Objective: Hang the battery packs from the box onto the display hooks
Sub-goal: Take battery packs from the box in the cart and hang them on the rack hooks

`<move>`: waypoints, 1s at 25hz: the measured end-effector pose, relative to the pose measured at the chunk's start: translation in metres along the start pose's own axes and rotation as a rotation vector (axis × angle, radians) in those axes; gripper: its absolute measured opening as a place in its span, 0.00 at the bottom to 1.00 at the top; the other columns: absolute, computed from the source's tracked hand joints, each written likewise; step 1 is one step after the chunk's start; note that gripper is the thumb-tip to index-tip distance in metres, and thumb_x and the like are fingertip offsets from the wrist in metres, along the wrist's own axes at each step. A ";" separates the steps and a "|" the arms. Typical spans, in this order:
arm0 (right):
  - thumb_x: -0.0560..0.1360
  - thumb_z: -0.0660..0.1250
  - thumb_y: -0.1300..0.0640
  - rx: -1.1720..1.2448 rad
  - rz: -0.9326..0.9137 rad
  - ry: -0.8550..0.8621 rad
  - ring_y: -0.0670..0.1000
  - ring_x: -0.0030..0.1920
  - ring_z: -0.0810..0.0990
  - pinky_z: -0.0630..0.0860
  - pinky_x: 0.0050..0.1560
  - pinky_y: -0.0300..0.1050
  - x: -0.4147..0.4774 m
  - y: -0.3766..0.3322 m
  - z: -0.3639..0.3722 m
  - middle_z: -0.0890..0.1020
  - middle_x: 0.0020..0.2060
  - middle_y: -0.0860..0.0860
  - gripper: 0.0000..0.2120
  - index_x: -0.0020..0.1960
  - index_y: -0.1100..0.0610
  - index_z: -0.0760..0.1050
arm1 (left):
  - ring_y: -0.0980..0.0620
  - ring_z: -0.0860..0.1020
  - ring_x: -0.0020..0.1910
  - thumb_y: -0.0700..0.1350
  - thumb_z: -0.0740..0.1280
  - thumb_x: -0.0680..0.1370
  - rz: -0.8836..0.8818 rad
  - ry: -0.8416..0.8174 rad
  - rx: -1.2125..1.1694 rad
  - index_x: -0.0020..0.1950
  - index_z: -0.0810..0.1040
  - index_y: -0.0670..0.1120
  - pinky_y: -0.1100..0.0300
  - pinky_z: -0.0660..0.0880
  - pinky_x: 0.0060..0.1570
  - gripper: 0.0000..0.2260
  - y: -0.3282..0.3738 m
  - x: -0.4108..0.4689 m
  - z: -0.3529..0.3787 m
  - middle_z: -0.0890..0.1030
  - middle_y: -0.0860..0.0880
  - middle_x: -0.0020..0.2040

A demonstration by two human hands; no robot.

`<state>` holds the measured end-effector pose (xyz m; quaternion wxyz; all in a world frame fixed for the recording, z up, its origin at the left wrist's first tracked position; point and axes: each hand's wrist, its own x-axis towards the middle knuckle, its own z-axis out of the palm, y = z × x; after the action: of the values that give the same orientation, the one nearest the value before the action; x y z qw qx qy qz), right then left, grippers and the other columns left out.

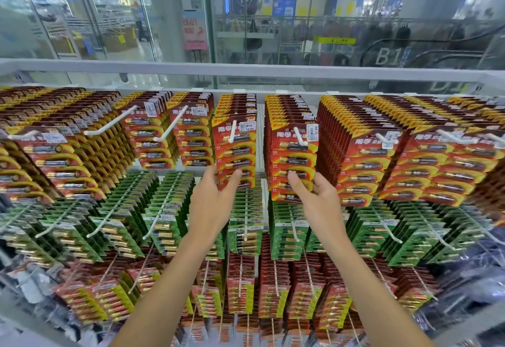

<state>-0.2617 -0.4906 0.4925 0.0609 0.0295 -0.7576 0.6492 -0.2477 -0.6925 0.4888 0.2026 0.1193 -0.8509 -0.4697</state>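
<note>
Shop rack (273, 72), glass (341, 4) behind; left hand (211, 201) pinches lower edge of red battery pack (237, 152) on hook (232, 134); right hand (314, 199) grips neighbouring pack (296, 158). Judged light, stiff card; hold bottom edge.

A shop: price-tagged battery packs (293, 152) crowd display hooks (300, 138).
</note>
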 end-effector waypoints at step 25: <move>0.83 0.61 0.40 -0.632 0.042 -0.185 0.48 0.77 0.66 0.66 0.75 0.49 -0.142 0.095 -0.084 0.70 0.77 0.46 0.27 0.79 0.49 0.65 | 0.50 0.72 0.72 0.58 0.63 0.83 -0.049 -0.202 0.308 0.77 0.70 0.50 0.50 0.71 0.71 0.24 -0.033 -0.199 0.037 0.74 0.52 0.75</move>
<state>-0.1286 -0.3981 0.3939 -0.0154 0.0524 -0.9243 0.3777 -0.0868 -0.6038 0.3968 0.0839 0.1219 -0.9256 -0.3484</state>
